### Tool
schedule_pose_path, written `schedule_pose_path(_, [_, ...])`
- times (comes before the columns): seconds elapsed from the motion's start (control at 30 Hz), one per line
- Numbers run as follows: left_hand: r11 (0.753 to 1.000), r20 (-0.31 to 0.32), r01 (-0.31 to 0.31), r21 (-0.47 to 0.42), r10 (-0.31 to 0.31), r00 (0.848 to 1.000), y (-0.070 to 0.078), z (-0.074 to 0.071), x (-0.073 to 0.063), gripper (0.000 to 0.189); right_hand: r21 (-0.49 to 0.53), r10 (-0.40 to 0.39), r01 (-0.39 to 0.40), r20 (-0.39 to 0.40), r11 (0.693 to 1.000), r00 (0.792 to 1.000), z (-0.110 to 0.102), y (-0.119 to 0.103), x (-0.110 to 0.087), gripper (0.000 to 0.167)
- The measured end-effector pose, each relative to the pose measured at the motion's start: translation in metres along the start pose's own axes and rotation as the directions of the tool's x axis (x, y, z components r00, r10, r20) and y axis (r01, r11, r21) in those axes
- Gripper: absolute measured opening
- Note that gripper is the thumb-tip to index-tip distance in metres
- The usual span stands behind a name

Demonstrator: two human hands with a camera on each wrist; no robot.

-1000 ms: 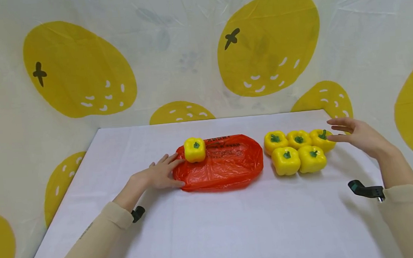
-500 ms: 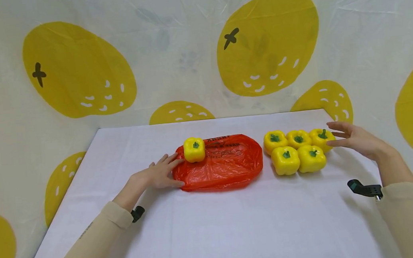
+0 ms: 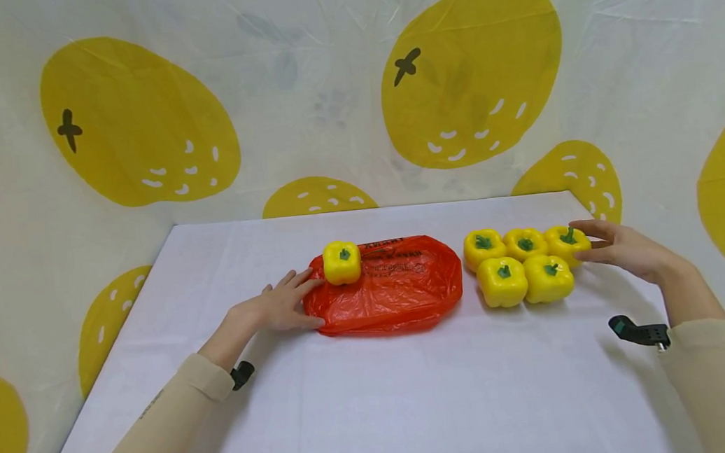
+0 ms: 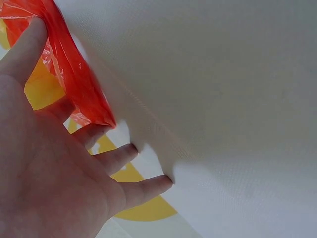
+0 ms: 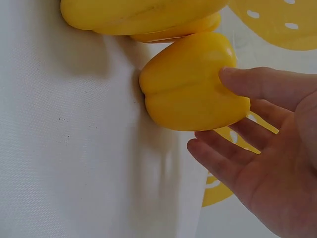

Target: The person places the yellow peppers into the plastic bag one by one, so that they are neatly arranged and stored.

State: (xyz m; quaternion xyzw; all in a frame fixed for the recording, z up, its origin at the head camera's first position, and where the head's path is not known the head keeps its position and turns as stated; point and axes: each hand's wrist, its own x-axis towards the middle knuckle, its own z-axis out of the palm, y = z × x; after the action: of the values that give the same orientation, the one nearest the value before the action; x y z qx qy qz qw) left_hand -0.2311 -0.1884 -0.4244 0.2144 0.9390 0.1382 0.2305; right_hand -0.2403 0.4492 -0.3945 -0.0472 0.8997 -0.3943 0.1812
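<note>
My left hand [image 3: 282, 306] lies with spread fingers at the left end of a red plastic bag [image 3: 398, 290]. In the left wrist view its thumb [image 4: 30, 42] rests on the bag's edge, and the outer fingertips touch the white tabletop. One yellow bell pepper [image 3: 342, 263] sits on the bag. My right hand [image 3: 632, 246] is at the far-right bell pepper [image 3: 564, 244] of a cluster. In the right wrist view the thumb tip overlaps that pepper's side [image 5: 185, 89], with extended fingers on its other side, partly hidden behind it.
Several more yellow bell peppers [image 3: 502, 283] stand close together right of the bag, in two rows. The white table [image 3: 374, 394] ends at a cloth backdrop [image 3: 303, 104] printed with big yellow fruit shapes. A black wrist mount [image 3: 638, 331] sticks out from the right sleeve.
My right hand has moved left and slightly down, bringing its thumb and fingers around the far-right bell pepper. The left hand, the bag and the peppers keep their places.
</note>
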Motion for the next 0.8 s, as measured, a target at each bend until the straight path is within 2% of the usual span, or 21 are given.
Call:
schedule_pose_path(0.5, [1.0,0.001,-0.002,0.0,0.002,1.0,0.0013,-0.0011,-0.0014,0.092,-0.002,-0.017,0.017,-0.03,1.0,0.999,0.0047,0.0035,0.0009,0.078])
schedule_pose_path(0.8, [1.0,0.0,-0.003,0.001,0.003,1.0,0.0003,0.0,-0.0004,0.093,-0.01,0.027,-0.027,-0.044,1.0,0.999,0.0058,0.0017,-0.0033,0.08])
